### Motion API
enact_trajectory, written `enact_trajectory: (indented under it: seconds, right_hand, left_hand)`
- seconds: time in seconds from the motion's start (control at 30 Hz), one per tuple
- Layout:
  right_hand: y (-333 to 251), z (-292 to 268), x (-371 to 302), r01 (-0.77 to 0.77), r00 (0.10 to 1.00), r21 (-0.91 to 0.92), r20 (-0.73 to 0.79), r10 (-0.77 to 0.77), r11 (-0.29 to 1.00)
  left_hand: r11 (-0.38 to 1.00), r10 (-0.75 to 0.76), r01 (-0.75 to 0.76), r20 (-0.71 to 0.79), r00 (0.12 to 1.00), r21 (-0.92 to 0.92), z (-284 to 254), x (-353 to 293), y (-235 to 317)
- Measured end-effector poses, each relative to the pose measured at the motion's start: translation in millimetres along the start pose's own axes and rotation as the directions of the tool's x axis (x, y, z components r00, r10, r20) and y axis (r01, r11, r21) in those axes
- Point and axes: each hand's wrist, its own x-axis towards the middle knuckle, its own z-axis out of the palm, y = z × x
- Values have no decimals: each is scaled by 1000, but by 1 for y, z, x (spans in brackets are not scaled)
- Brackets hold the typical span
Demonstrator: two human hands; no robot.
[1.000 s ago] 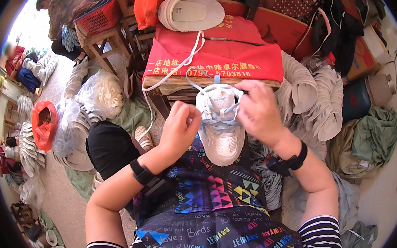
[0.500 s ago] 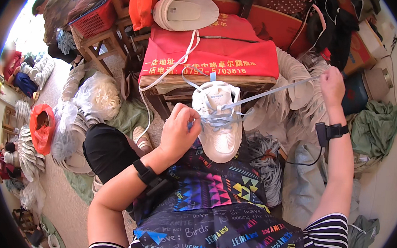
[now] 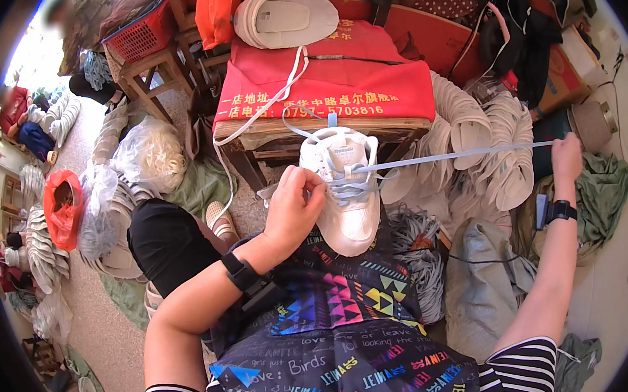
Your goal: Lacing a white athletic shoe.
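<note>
A white sneaker, toe toward me, rests against the front edge of a low wooden bench. Pale blue shoelace criss-crosses its upper part, and a loose loop lies at the collar's left. My right hand, far out to the right, is closed on one lace end, which runs taut from the shoe. My left hand is closed in a pinch against the sneaker's left side, by the eyelets. What sits between those fingertips is hidden.
On the bench's red cloth lies another white shoe part with a long white lace trailing down. Rows of white shoe uppers stand at the right, above a bundle of grey laces. Plastic-wrapped stacks and an orange bag lie left.
My right hand has moved outward to the right and slightly down, drawing out a longer stretch of lace. My left hand has shifted slightly toward the laces. The sneaker stays nearly in place.
</note>
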Motion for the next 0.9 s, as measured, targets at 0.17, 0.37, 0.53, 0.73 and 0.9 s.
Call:
enact_trajectory:
  seconds: [0.17, 0.37, 0.53, 0.73, 0.9]
  right_hand:
    - [-94, -16, -73, 412, 837, 604, 44, -545, 682]
    - [-238, -105, -201, 345, 543, 928, -78, -836, 138]
    - [-261, -104, -227, 386, 546, 909, -86, -834, 159]
    - [-254, -103, -223, 308, 521, 923, 40, -853, 231]
    - [-252, -88, -227, 91, 445, 972, 156, -882, 218]
  left_hand:
    - [998, 56, -56, -44, 997, -12, -13, 7, 12]
    - [906, 300, -309, 77, 951, 288, -25, 32, 35]
    - [873, 343, -360, 109, 933, 329, -28, 31, 26]
    - [844, 390, -373, 36, 920, 386, -49, 29, 21]
    - [854, 369, -341, 5, 929, 394, -61, 29, 19]
